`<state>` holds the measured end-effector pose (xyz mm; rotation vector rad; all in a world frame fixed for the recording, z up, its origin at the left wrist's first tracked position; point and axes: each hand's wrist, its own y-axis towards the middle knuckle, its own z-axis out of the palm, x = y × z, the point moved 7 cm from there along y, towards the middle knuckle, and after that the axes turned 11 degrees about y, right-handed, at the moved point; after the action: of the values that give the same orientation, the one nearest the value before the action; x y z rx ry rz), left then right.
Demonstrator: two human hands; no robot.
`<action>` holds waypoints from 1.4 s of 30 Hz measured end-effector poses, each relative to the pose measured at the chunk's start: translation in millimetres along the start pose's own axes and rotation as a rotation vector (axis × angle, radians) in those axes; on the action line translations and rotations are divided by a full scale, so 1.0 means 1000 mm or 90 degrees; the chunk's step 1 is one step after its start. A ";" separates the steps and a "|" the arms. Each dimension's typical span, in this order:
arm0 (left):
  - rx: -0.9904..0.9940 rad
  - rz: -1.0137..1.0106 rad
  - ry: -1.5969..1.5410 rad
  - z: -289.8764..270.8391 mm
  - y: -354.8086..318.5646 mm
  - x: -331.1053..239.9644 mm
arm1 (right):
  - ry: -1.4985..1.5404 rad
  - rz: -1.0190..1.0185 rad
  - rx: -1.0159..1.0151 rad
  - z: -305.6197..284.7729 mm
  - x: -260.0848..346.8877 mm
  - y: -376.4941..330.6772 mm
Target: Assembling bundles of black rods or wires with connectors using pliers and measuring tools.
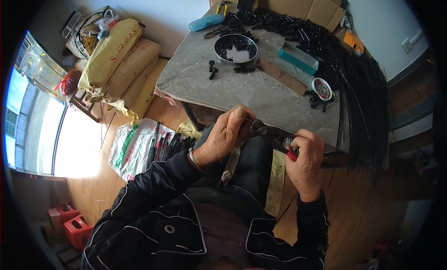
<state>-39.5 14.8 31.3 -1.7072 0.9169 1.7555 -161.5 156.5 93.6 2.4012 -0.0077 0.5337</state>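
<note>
My left hand (220,138) is closed in front of the table's near edge, its thumb on top. A small dark piece seems to sit in its fingers, but I cannot make out what it is. My right hand (306,162) grips a pair of pliers (271,132) with dark arms and red on a handle. The pliers' head points left and meets the fingertips of my left hand; whether the jaws bite on anything is hidden.
On the grey table (186,69) stand a bowl of black parts (236,56), a teal tray (298,61), a small white dish (322,89) and a wooden strip (281,76). Black rods (361,97) hang off the right edge. Sacks (132,67) are stacked left; bundled black pieces (170,146) lie below.
</note>
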 end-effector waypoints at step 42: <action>-0.154 -0.014 -0.167 -0.014 -0.019 0.028 | 0.566 0.597 0.375 0.051 0.015 -0.042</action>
<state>-18.0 14.2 2.1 -1.5699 0.5894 2.0841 -122.3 159.7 38.4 2.3329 -0.6852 2.2404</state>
